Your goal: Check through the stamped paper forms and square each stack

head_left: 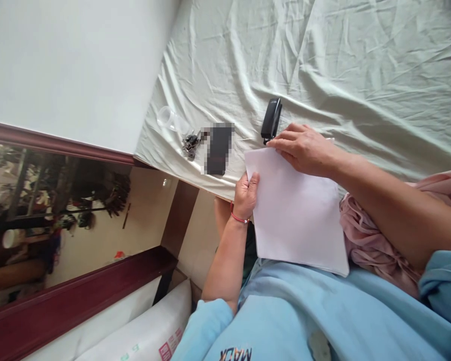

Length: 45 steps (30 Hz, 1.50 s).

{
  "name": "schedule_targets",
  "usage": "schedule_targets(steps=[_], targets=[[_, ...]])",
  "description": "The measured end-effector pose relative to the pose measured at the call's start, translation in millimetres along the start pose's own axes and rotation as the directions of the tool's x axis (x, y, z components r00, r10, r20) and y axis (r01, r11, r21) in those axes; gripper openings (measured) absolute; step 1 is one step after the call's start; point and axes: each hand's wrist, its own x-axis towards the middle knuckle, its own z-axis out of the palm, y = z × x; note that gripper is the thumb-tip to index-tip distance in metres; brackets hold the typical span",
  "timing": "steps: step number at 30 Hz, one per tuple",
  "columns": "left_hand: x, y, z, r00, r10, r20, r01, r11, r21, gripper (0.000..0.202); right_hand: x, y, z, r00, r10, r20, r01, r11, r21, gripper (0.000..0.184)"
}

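Observation:
A stack of white paper [298,215] lies tilted between my lap and the bed's edge, its sheets almost squared up. My left hand [247,194] grips the left edge of the stack, thumb on top and fingers beneath. Across the top edge lies my right hand [304,149], fingers close together and holding the paper there; its fingertips reach near the top left part. Just beyond those fingertips a black stapler [271,119] rests on the green sheet [323,90], and I cannot tell whether they touch it.
Left of the stapler lie a dark, blurred-out flat object [218,150], a cluster of black binder clips [191,144] and a clear plastic container [169,119] on its side. Pink cloth [364,235] is bunched at right. A dark red wooden ledge [97,286] and white sack [146,326] stand lower left.

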Motion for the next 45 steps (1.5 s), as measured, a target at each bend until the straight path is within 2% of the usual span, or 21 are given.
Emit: schedule_targets(steps=[5,11,14,18,23,29,37,45], targets=[[-1.3,-5.9,-2.4,0.998,0.058,-0.037,-0.055,0.996,0.075,0.062,1.0,-0.3,-3.3,0.997,0.029,-0.076,-0.031,0.999,-0.026,0.044],[-0.6,-6.9,-2.9,0.996,0.077,-0.039,-0.074,0.994,0.078,0.067,1.9,-0.9,-0.9,0.999,0.0,-0.043,-0.002,0.999,-0.041,0.043],[1.5,-10.5,-3.7,0.992,0.097,-0.079,-0.089,0.991,0.095,0.07,2.0,0.7,0.8,1.0,-0.011,-0.014,0.01,0.997,-0.073,0.043],[2.6,-15.9,-5.9,0.981,0.151,-0.123,-0.133,0.981,0.142,0.07,1.2,0.8,1.7,0.999,0.014,-0.042,-0.018,0.995,-0.096,0.044],[1.8,-17.7,-7.3,0.984,0.144,-0.107,-0.13,0.983,0.131,0.062,-0.6,1.1,5.5,0.999,-0.018,0.034,0.023,0.991,-0.132,0.041],[0.6,-16.6,-6.4,0.98,0.151,-0.133,-0.128,0.978,0.163,0.064,-0.5,0.0,4.3,0.999,-0.007,0.043,0.012,0.993,-0.12,0.043],[-1.8,-13.4,-5.2,0.957,0.26,-0.13,-0.212,0.93,0.299,0.065,0.5,-2.9,1.3,0.992,0.005,0.127,0.014,0.99,-0.144,0.043],[0.4,-17.6,-5.2,0.951,0.296,-0.091,-0.233,0.877,0.42,0.066,2.6,-1.6,1.0,0.989,0.03,0.146,-0.009,0.99,-0.143,0.041]])
